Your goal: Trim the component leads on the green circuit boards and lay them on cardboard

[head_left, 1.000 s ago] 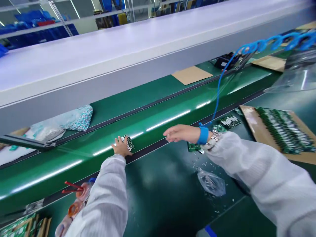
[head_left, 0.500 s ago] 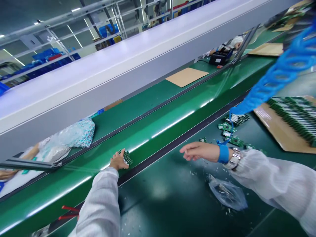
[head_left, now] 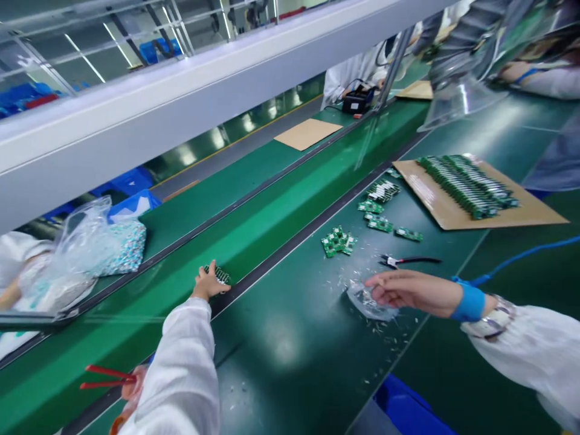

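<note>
Over the green conveyor belt (head_left: 267, 220), my left hand (head_left: 208, 284) has its fingers and thumb around a small stack of circuit boards (head_left: 221, 275), close to the belt's dark near edge. My right hand (head_left: 408, 291) is loosely bent with fingers somewhat apart, and I see nothing held in it. Its fingertips hang over a clear plastic bag (head_left: 369, 305) of small clippings; whether they touch it I cannot tell. Cutting pliers (head_left: 408, 260) lie just beyond this hand. A small pile of green circuit boards (head_left: 339, 241) rests further left on the table.
More loose boards (head_left: 379, 223) lie near the belt. A cardboard sheet (head_left: 435, 211) carries rows of boards at right. A blue cord (head_left: 521, 260) runs from my right wrist strap. Red-handled tool (head_left: 106, 377) stands at lower left. A co-worker's arm (head_left: 22, 278) is across the belt.
My view has swung to the right. My right hand has shifted toward the plastic bag, and its fingers are more bent. My left hand stays around the boards at the belt.
</note>
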The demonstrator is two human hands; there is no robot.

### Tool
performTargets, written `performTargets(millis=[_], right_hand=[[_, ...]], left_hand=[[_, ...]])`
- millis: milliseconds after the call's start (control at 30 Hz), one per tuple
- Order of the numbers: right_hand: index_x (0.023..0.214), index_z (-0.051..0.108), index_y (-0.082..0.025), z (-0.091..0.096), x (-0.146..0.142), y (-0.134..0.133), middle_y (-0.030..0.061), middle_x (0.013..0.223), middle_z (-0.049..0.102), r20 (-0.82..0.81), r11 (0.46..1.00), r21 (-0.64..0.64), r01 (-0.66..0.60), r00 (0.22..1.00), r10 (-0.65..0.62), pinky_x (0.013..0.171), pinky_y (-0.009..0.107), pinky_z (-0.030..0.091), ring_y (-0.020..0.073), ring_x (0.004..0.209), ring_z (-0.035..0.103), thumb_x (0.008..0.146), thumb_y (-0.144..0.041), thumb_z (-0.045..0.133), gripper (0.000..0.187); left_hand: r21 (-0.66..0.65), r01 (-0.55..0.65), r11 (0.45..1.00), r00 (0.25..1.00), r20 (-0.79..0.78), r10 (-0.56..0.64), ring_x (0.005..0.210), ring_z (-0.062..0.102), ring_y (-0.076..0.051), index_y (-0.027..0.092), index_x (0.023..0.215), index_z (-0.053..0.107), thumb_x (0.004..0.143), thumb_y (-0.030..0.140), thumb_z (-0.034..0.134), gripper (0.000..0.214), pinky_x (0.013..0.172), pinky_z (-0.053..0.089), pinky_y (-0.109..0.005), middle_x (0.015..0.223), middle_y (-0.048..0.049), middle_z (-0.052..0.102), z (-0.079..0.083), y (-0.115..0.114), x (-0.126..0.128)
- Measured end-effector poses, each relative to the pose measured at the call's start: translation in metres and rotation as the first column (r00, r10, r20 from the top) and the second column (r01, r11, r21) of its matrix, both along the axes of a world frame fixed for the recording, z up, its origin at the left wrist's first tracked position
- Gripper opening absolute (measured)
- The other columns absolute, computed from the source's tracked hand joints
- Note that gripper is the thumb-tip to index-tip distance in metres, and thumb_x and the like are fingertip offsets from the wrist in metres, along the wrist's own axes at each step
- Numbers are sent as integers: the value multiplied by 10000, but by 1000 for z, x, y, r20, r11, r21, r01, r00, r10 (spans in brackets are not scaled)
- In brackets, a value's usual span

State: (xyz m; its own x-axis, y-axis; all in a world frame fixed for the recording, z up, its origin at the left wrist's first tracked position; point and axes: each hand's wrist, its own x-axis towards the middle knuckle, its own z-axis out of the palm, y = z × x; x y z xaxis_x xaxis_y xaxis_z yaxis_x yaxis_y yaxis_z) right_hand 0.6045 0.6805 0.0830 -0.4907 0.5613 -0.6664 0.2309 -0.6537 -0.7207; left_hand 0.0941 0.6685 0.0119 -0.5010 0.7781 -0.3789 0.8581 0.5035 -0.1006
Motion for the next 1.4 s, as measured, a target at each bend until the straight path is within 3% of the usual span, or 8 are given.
performTargets(millis=[100, 300, 433, 667, 1067, 1233, 1400], right_hand=[[929, 659, -183, 4, 11, 17, 71, 843, 674, 9, 999, -9, -46, 999, 46, 727, 308, 501, 172, 761, 637, 662, -392, 671, 339], [938, 647, -215, 15, 16, 97, 80, 859, 660, 38, 995, 99, 19, 999, -22, 757, 337, 508, 201, 794, 630, 653, -441, 658, 364], [940, 653, -222, 12, 25, 120, 80, 843, 655, 52, 997, 77, 0, 999, -4, 755, 353, 512, 214, 794, 626, 646, -466, 656, 382], [923, 650, -213, 5, 27, 118, 46, 803, 649, 71, 997, -31, 71, 995, -69, 727, 295, 489, 162, 749, 617, 647, -402, 685, 336], [930, 641, -167, 21, 33, 103, 24, 788, 661, -1, 988, -76, 136, 991, -137, 706, 250, 475, 122, 732, 623, 782, -243, 584, 175], [912, 648, -173, 23, 42, 101, 22, 778, 668, -22, 984, -80, 157, 987, -159, 701, 249, 485, 118, 714, 626, 790, -224, 587, 145], [915, 649, -177, 23, 47, 100, 17, 776, 668, -43, 984, -81, 161, 985, -164, 675, 234, 480, 110, 710, 628, 783, -239, 599, 155]], left_hand=[[18, 4, 1000, 1000, -5, -4, 1243, 392, -332, 222, 1368, 345, 848, 385, 571, 590, 987, 358, -569, 1439, -125, 319, 3, -7, -4], [55, -52, 997, 998, -14, 53, 1232, 392, -331, 223, 1384, 308, 839, 399, 573, 631, 983, 352, -558, 1425, -129, 322, 6, -19, -7], [92, -126, 988, 992, -7, 127, 1238, 376, -336, 211, 1388, 289, 831, 424, 570, 659, 985, 341, -552, 1413, -136, 326, 5, -20, -6], [137, -248, 959, 968, 84, 238, 1248, 362, -348, 219, 1409, 233, 810, 464, 579, 733, 982, 346, -550, 1436, -144, 284, 7, -9, -2], [237, -356, 904, 904, 330, 270, 1330, 212, -414, 123, 1426, 161, 621, 477, 683, 1023, 1056, 282, -490, 1413, -190, 249, 24, 20, 28], [346, -413, 842, 860, 453, 235, 1313, 255, -393, 166, 1418, 182, 575, 399, 715, 1024, 1059, 266, -497, 1406, -155, 253, 28, 22, 64], [364, -422, 831, 793, 592, 143, 1293, 343, -301, 239, 1434, 131, 614, 394, 713, 1018, 1057, 317, -403, 1391, -124, 265, 17, 20, 138]])
